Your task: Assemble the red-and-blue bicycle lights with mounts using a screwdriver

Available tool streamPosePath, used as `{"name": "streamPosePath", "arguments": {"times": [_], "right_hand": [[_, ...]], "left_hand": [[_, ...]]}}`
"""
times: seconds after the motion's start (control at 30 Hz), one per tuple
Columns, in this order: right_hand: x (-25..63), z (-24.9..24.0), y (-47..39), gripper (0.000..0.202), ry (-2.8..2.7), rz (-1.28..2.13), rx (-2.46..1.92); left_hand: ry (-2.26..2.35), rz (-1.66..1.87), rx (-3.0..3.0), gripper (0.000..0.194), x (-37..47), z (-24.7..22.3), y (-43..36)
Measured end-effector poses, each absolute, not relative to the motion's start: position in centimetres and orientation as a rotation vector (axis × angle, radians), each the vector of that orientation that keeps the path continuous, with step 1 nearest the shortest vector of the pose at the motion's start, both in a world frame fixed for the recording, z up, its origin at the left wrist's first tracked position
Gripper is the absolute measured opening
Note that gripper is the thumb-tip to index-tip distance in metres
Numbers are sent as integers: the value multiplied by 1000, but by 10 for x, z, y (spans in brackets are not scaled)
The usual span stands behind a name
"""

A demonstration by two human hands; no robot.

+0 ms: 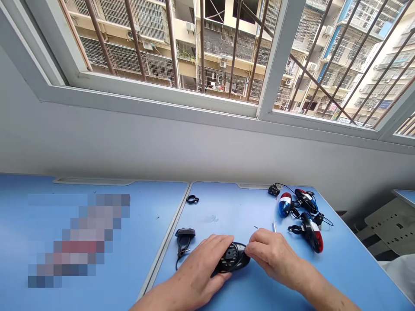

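Note:
My left hand (207,268) is wrapped round a black bicycle horn (236,258), fingers over its far side and thumb along the near side. The horn lies underside up, showing a round slotted grille and a dark cable across it. At its right end are the pinched fingertips of my right hand (271,254); whatever they grip is hidden. A thin metal rod (274,226) shows just beyond my right knuckles. Left of my left hand sits a black button switch (185,233) with a strap and cable.
Several red, white and blue bicycle horns (311,231) with clamps and cables lie to the right. A small black switch (274,190) is behind them. A black clamp ring (192,199) lies near the seam between the blue tables (223,207). Wall and barred window rise behind.

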State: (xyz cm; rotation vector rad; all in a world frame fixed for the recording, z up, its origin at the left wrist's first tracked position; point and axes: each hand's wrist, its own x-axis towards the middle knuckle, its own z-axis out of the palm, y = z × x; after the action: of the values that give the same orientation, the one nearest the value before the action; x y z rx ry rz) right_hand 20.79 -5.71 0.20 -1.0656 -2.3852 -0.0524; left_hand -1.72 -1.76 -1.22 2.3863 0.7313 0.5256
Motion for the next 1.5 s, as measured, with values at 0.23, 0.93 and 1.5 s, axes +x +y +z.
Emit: {"name": "streamPosePath", "arguments": {"times": [0.23, 0.93, 1.5], "right_hand": [[207, 1, -57, 27, -2379, -69, -1054], [210, 5, -58, 30, -2382, -42, -1040], [219, 10, -56, 20, -2387, 121, -1063]], "left_hand": [[726, 550, 2383, 56, -17, -10, -19], [753, 504, 2405, 54, -16, -8, -19], [770, 502, 2385, 51, -16, -7, -18]]}}
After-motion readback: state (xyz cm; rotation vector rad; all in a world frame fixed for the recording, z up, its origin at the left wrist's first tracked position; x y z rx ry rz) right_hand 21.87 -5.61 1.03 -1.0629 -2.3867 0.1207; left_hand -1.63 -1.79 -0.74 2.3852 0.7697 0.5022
